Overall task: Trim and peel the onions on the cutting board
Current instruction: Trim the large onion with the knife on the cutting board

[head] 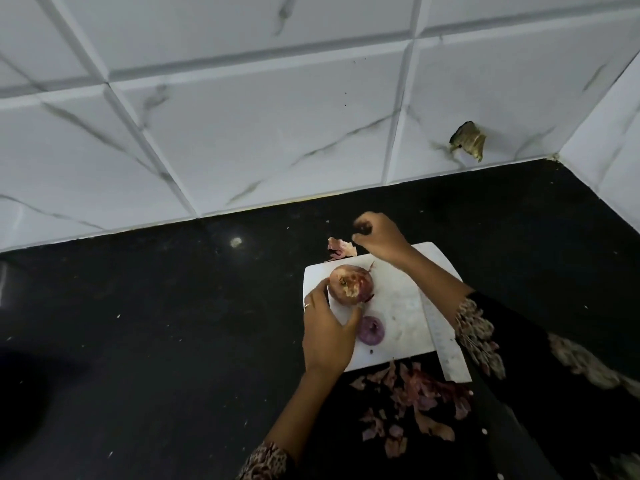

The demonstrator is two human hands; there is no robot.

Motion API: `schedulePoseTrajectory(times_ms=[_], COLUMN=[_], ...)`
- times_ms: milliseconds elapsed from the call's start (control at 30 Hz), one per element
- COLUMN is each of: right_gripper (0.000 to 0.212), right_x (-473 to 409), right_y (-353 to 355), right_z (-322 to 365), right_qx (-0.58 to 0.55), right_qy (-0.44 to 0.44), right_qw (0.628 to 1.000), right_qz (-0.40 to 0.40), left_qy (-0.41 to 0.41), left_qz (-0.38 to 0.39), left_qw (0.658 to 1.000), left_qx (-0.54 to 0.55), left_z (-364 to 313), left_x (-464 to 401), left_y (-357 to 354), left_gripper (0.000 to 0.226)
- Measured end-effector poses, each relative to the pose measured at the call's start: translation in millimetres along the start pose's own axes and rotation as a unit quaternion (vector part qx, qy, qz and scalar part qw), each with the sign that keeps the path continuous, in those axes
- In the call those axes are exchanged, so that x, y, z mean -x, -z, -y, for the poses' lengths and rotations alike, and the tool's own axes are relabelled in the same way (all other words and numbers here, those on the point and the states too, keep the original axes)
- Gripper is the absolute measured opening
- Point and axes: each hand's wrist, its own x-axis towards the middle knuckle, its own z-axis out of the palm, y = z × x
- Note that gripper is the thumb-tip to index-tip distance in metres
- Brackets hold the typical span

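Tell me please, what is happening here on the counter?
A person is peeling onions on a white cutting board. The left hand holds a partly peeled onion on the board. The right hand is past the far edge of the board, fingers curled over something small and dark. A purple cut-off piece lies on the board, a knife rests along its right side, and loose skins lie on the black counter.

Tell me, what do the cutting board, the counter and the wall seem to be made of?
Cutting board: probably plastic, matte white, with faint marks. Counter: likely polished black stone, since it is speckled and reflects a light. Wall: glossy white tiles with grey marble-like veins, probably ceramic.
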Motion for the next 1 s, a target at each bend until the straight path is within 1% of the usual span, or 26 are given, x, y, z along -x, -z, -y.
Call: schedulePoseTrajectory(times_ms=[100,167,233,300,367,433,500,567,633,667,733,800,867,900,933,1000], right_gripper=[0.051,0.054,0.046,0.031,0.025,0.03,0.03,0.026,0.029,0.034,0.04,0.034,0.02,0.017,0.019,0.014], right_x=[-29,-38,-42,-40,-36,-26,-5,24,63,84,126,166,195,207,219,237], right_y=[-17,-28,-35,-37,-35,-26,-9,14,37,46,56,55,44,38,35,33], right_z=[-2,-5,-10,-10,-11,-12,-14,-20,-27,-31,-39,-46,-53,-56,-57,-54], right_qx=[0.036,0.074,0.102,0.102,0.054,-0.054,-0.148,-0.201,-0.212,-0.195,-0.156,-0.119,-0.059,-0.034,-0.009,0.017], right_qy=[-0.03,-0.049,-0.059,-0.065,-0.072,-0.098,-0.11,-0.099,-0.094,-0.097,-0.112,-0.134,-0.132,-0.127,-0.124,-0.114], right_qw=[0.996,0.991,0.99,0.99,0.995,0.994,0.981,0.971,0.968,0.973,0.981,0.983,0.983,0.982,0.981,0.981], right_qz=[0.076,0.099,0.083,0.075,0.048,-0.002,-0.052,-0.087,-0.095,-0.082,-0.025,0.045,0.11,0.133,0.149,0.158], left_qy=[0.037,0.046,0.053,0.066,0.082,0.086,0.079,0.076,0.075,0.074,0.075,0.073,0.068,0.068,0.065,0.061], left_qz=[0.02,0.029,0.03,0.03,0.033,0.026,0.01,-0.002,-0.012,-0.017,-0.023,-0.024,-0.017,-0.01,0.003,0.036], left_qw=[0.998,0.995,0.992,0.992,0.994,0.996,0.997,0.996,0.994,0.992,0.987,0.983,0.978,0.975,0.971,0.962], left_qx=[-0.053,-0.087,-0.109,-0.103,-0.069,-0.026,0.009,0.048,0.085,0.102,0.137,0.167,0.195,0.212,0.231,0.262], left_z=[-8,-8,-4,0,3,4,2,1,1,2,1,-2,-8,-11,-16,-26], left_x=[-20,-28,-33,-37,-41,-44,-43,-40,-37,-35,-31,-20,-4,6,19,45], left_y=[-4,-7,-12,-13,-15,-16,-16,-14,-12,-11,-8,-3,5,9,13,21], left_gripper=[0.086,0.09,0.088,0.082,0.079,0.077,0.072,0.069,0.067,0.067,0.067,0.068,0.069,0.068,0.066,0.056])
